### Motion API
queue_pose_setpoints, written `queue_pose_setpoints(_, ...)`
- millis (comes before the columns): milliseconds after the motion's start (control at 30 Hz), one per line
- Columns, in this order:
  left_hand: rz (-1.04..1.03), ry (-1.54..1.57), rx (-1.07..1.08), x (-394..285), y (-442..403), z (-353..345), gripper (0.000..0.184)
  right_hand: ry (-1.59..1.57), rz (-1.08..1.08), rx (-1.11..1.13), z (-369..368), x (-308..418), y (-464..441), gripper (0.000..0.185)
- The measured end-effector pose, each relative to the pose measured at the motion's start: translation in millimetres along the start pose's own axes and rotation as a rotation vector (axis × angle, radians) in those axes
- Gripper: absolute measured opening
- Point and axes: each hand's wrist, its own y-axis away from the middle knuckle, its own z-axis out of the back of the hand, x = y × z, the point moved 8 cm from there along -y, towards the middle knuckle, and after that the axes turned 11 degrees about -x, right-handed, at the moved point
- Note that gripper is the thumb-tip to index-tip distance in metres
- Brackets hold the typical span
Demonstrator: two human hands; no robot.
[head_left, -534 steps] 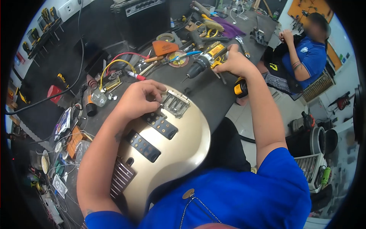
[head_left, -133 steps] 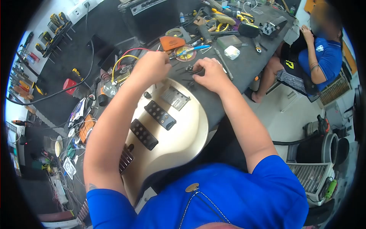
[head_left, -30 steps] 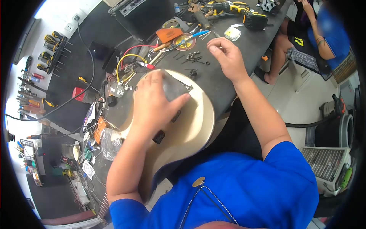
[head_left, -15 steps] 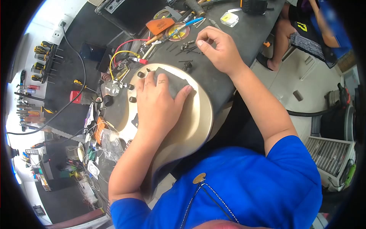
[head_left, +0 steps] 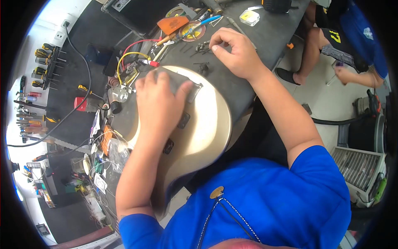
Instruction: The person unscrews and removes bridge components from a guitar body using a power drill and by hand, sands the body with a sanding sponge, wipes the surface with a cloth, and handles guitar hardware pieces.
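Note:
A pale gold electric guitar body (head_left: 211, 124) lies face up on the bench in front of me. My left hand (head_left: 159, 93) is on its upper part, fingers bent over a dark grey flat cloth-like piece (head_left: 191, 94), slightly smeared by motion. Two black pickups (head_left: 184, 120) show beside my left wrist and forearm. A small shiny metal plate sits by the cloth's right edge. The guitar's knobs are hidden behind my left hand. My right hand (head_left: 234, 54) hovers above the bench beyond the guitar, fingers curled toward the thumb, with nothing visible in it.
Small dark screws and metal parts (head_left: 201, 66) lie near my right hand. Behind are a solder spool (head_left: 192, 31), an orange piece (head_left: 172, 25) and cables. Screwdrivers (head_left: 43, 62) hang at left. Another person (head_left: 352, 45) sits at right, near a slatted grey unit (head_left: 356, 168).
My left hand has slid left with the grey piece, covering the knobs and exposing the pickups. My right hand is nearly still. The other person's arm has moved down into view.

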Motion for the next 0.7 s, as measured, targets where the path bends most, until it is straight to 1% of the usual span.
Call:
queue_pose_setpoints(33, -0.001, -0.035, 0.031, 0, -2, -1, 0.061, 0.001, -0.013, 0.005, -1, 0, 2, 0.012)
queue_pose_setpoints(133, -0.127, -0.088, -0.083, -31, 14, 9, 0.058, -0.002, -0.001, 0.015, -3, 3, -4, 0.011)
queue_pose_setpoints(167, -0.064, -0.036, -0.048, -20, 9, 8, 0.055, -0.003, 0.000, 0.019, -2, 3, -2, 0.011)
queue_pose_setpoints(200, 0.046, -0.044, 0.061, -2, 1, -1, 0.060, 0.010, -0.001, 0.024, -2, 3, 1, 0.011)
queue_pose_setpoints(333, -0.099, -0.092, -0.054, -29, 15, 6, 0.058, 0.017, 0.000, 0.031, -5, 4, -2, 0.010)
queue_pose_setpoints(367, -0.045, 0.006, -0.038, -18, 12, 3, 0.059, 0.013, -0.011, 0.031, -5, 4, -1, 0.010)
queue_pose_setpoints(467, 0.022, 0.034, 0.024, -8, -1, 2, 0.060, -0.005, -0.022, 0.057, -7, 7, 0, 0.010)
queue_pose_setpoints(500, -0.070, 0.012, -0.008, -25, 7, 8, 0.059, -0.009, -0.006, 0.063, -8, 8, -4, 0.010)
queue_pose_setpoints(533, -0.147, -0.018, -0.085, -38, 16, 14, 0.055, -0.013, 0.004, 0.066, -7, 9, -3, 0.010)
queue_pose_setpoints(667, 0.019, -0.059, 0.056, 8, -5, -3, 0.053, -0.006, -0.004, 0.109, -9, 10, 0, 0.008)
queue_pose_setpoints(700, -0.056, -0.030, 0.026, -14, 2, 5, 0.052, -0.012, 0.015, 0.115, -8, 10, -4, 0.009)
